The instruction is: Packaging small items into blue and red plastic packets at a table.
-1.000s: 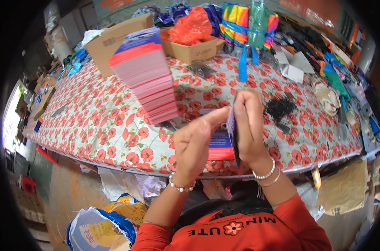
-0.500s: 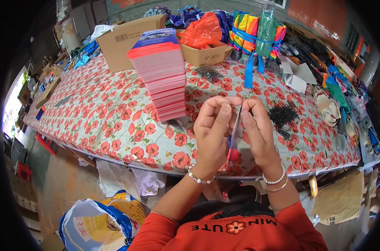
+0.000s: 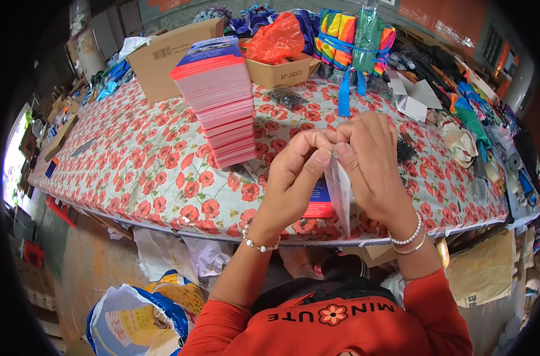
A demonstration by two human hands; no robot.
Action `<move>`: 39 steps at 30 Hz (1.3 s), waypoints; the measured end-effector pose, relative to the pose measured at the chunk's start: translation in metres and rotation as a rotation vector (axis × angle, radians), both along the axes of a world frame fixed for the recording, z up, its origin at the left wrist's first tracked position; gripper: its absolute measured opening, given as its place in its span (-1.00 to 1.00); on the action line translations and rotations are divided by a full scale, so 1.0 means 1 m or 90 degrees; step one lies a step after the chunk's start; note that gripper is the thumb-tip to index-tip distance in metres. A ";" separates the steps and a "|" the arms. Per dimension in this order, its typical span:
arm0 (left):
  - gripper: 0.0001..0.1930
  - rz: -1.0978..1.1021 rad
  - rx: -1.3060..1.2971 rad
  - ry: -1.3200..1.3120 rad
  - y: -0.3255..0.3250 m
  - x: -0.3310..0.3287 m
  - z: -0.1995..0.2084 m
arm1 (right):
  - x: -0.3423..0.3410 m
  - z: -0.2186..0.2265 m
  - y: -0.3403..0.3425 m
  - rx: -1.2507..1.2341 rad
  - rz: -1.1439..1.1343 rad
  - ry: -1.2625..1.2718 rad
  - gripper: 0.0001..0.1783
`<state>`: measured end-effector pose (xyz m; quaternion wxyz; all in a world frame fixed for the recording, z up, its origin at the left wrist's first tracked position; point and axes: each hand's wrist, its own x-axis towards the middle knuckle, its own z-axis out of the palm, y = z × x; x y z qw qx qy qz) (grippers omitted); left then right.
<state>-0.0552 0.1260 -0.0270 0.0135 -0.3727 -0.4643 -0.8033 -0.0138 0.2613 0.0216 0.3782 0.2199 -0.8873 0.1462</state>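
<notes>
My left hand [image 3: 296, 178] and my right hand [image 3: 374, 166] meet above the table's near edge, fingertips pinched together on the top of a thin clear plastic sleeve [image 3: 341, 190] held edge-on between them. Below my hands a red and blue printed card [image 3: 322, 204] lies on the flowered tablecloth [image 3: 151, 160]. A tall leaning stack of pink and red cards [image 3: 219, 101] stands just left of and beyond my left hand. A small heap of black bits [image 3: 407, 149] lies right of my right hand.
At the back stand a big cardboard box [image 3: 169, 56], a smaller box with an orange plastic bag [image 3: 279, 44], and rainbow-striped bundles tied with blue ribbon [image 3: 347, 41]. Cloth and paper clutter fills the right end [image 3: 460, 130]. Sacks lie on the floor [image 3: 133, 314] at the lower left.
My hands have risen slightly and closed in on the sleeve's top edge. A second ago the left hand was more spread and the right held the piece alone.
</notes>
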 end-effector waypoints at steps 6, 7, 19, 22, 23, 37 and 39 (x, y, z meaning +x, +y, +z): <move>-0.93 -0.060 0.049 -0.039 0.004 0.010 -0.001 | -0.002 -0.002 0.000 -0.169 0.140 -0.070 -0.85; -0.93 -0.053 0.066 -0.055 0.006 0.012 -0.002 | -0.002 -0.005 -0.002 -0.255 0.190 -0.126 -0.84; -0.90 -0.096 0.167 -0.109 0.013 0.010 -0.011 | -0.004 -0.025 -0.014 -0.746 0.479 -0.318 -0.71; -0.90 -0.125 0.168 -0.115 0.013 0.010 -0.015 | -0.003 -0.023 -0.016 -0.761 0.467 -0.338 -0.73; -0.90 -0.135 0.169 -0.116 0.013 0.009 -0.015 | -0.003 -0.023 -0.016 -0.765 0.463 -0.344 -0.74; -0.90 0.224 -0.006 0.055 0.004 0.007 -0.013 | -0.004 -0.035 -0.013 -0.514 0.293 -0.169 -0.81; -0.89 0.419 -0.088 0.186 -0.001 0.007 -0.013 | -0.004 -0.039 -0.013 -0.476 0.279 -0.132 -0.82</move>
